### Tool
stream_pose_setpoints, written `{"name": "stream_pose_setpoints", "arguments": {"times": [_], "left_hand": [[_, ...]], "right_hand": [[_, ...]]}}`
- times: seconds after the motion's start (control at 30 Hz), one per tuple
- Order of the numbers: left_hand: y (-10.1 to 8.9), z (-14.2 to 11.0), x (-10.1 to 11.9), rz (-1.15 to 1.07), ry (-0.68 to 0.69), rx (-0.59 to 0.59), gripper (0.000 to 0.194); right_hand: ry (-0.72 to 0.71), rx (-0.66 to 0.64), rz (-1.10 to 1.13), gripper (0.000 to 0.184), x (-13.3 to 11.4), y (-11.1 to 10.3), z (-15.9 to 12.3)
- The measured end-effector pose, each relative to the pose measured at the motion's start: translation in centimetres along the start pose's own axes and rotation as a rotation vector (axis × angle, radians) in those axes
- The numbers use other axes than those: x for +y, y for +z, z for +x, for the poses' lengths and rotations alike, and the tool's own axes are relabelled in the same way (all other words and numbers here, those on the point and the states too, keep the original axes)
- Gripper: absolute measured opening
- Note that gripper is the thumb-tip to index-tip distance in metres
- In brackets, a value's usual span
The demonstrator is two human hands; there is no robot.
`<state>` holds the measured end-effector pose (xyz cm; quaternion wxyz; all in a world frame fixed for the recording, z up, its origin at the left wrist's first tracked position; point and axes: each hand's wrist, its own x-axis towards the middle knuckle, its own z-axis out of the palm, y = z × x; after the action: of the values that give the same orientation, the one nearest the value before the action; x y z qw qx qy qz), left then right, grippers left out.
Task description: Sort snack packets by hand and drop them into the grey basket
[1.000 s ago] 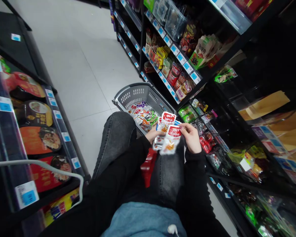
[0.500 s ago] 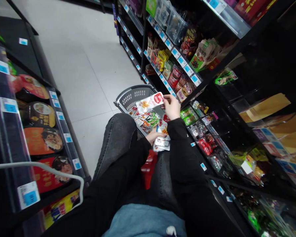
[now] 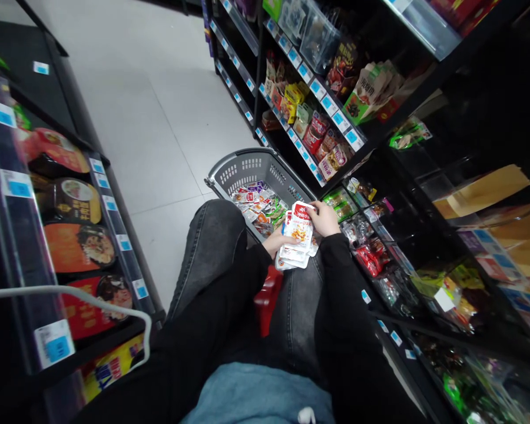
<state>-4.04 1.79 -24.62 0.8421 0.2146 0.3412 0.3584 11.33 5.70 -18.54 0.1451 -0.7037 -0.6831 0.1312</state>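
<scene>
My left hand (image 3: 278,240) is closed around a small stack of white snack packets (image 3: 294,256), its thumb lying over their front. With the fingertips of my right hand (image 3: 325,219) I pinch the top corner of the front snack packet (image 3: 301,222), white with a red label and a picture of food. That packet rests against the stack. Just beyond my hands stands a grey shopping basket (image 3: 234,172) with slotted walls. Loose snack packets (image 3: 265,203) in white, orange, green and purple lie inside it.
Between my legs is a red stool edge (image 3: 267,300). To the right, shelving (image 3: 335,115) carries bagged snacks, with clear trays (image 3: 357,232) of packets lower down. Bowl-shaped food packs (image 3: 79,250) line the left shelf. A white cable (image 3: 92,303) crosses the lower left.
My right hand has brought its packet from above the basket down and back onto the stack in my left hand. The left hand has barely moved.
</scene>
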Motion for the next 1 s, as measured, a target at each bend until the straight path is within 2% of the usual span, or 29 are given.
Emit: {"name": "stream_pose_setpoints", "arguments": {"times": [0.13,0.3,0.4,0.53,0.63,0.8,0.93,1.0], "left_hand": [[0.2,-0.2,0.1,-0.001,0.025,0.020,0.063],[0.4,-0.3,0.2,-0.029,0.038,0.011,0.067],[0.4,-0.4,0.2,-0.031,0.034,0.011,0.066],[0.4,-0.1,0.0,-0.066,0.039,0.026,0.052],[0.5,0.2,-0.1,-0.108,0.048,0.053,0.045],[0.4,0.5,-0.2,-0.134,0.040,0.033,0.044],[-0.3,0.6,-0.6,-0.103,0.011,0.034,0.046],[-0.8,0.8,-0.8,-0.092,-0.001,0.043,0.046]], "right_hand": [[-0.115,0.077,0.093,0.017,0.3,-0.1,-0.4],[-0.186,0.144,0.243,0.025,0.6,0.0,-1.1],[-0.164,0.158,0.458,0.021,1.3,0.6,-1.2],[-0.065,0.141,0.685,0.021,2.4,1.2,-0.9],[-0.050,0.156,0.687,0.020,2.6,1.3,-1.0],[-0.120,0.177,0.594,0.016,2.0,1.5,-1.8],[-0.207,0.279,0.526,0.015,1.8,1.7,-2.0],[-0.209,0.311,0.571,0.015,2.1,1.7,-1.9]]}}
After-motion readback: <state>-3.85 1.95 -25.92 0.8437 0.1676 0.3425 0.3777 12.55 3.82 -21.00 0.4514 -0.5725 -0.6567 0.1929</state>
